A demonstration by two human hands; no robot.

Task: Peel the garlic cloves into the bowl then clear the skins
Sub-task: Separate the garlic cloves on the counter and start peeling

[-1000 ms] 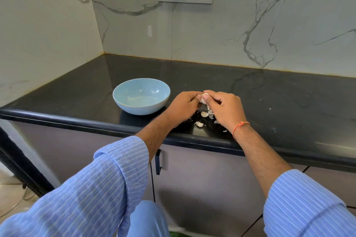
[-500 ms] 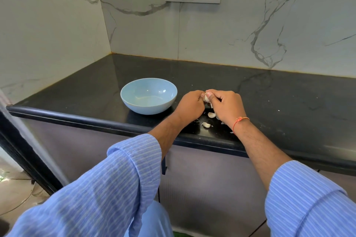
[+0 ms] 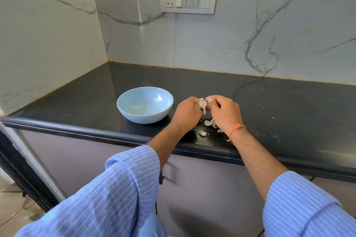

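Nearest: two forearms in rolled blue striped sleeves (image 3: 123, 184) reach up from 6 o'clock over the rounded black counter edge (image 3: 77, 130). Small whitish garlic clove (image 3: 202, 133) lies on the black polished stone countertop (image 3: 289, 105) just past the edge, between the wrists. A second loose clove (image 3: 207, 123) sits a bit farther, touching a clump of papery skin scraps (image 3: 213, 124) at its 3 o'clock, partly hidden under the right palm.

Left hand (image 3: 185, 113) and right hand (image 3: 224, 112) meet above those pieces, knuckles up, fingers curled. Between them a pale, partly skinned garlic clove (image 3: 201, 104) is pinched from both sides: left fingertips on its left, right thumb (image 3: 210, 101) on its right. A strip of skin hangs from its lower end. Thin orange thread bracelet (image 3: 236, 128) on right wrist.

Round light-blue ceramic bowl (image 3: 125, 109) stands on the counter at 9 o'clock of the hands, just beside the left hand, not touching. No clove seen inside, only glare.

Far: white marble-veined wall (image 3: 250, 34) with a white switch-and-socket panel (image 3: 188, 1) at 12 o'clock.
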